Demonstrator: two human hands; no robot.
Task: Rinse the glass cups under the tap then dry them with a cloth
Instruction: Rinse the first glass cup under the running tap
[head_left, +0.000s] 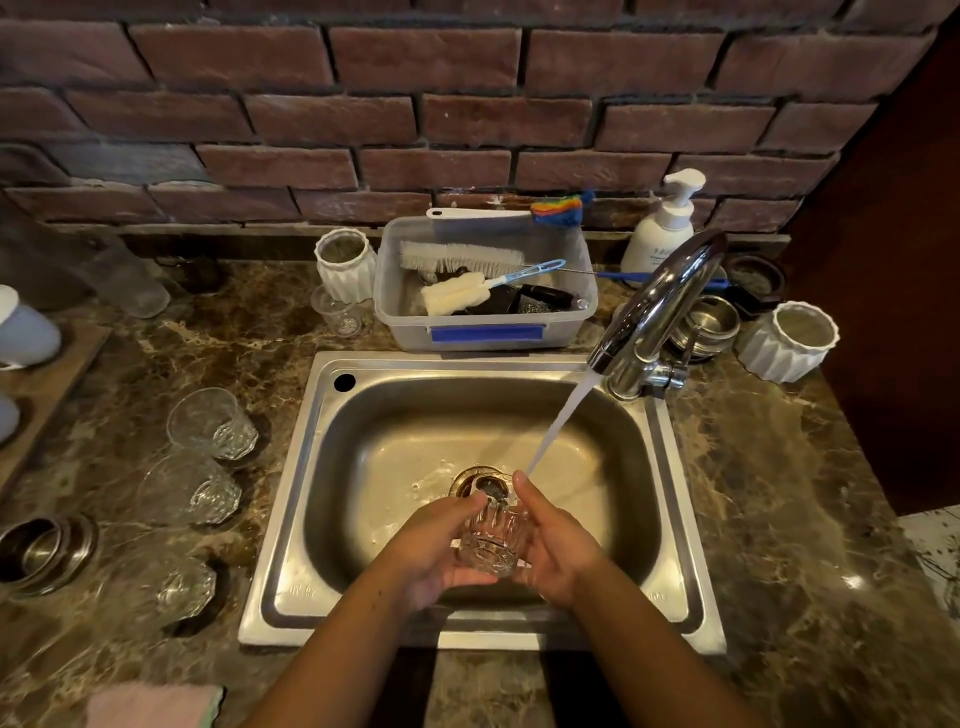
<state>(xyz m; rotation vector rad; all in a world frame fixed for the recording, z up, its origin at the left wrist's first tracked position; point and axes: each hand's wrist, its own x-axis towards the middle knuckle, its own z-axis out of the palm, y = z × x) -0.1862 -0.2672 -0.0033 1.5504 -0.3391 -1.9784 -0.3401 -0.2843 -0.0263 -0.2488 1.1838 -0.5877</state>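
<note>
I hold a clear faceted glass cup (492, 540) over the steel sink (483, 631), tilted with its mouth away from me. My left hand (434, 553) grips its left side and my right hand (553, 551) its right side. Water runs from the chrome tap (660, 306) in a slanted stream that lands at the cup's rim near my right thumb. Three more glass cups (213, 423) (192, 491) (179, 590) stand on the counter left of the sink. A pink cloth (153, 706) lies at the counter's near left edge.
Behind the sink a plastic tub (485, 322) holds brushes. A white ribbed pot (345, 262) and a small glass (337, 312) sit to its left, a soap pump bottle (662, 228), steel bowls (709, 325) and another ribbed pot (789, 340) to the right. Steel bowls (44, 551) sit far left.
</note>
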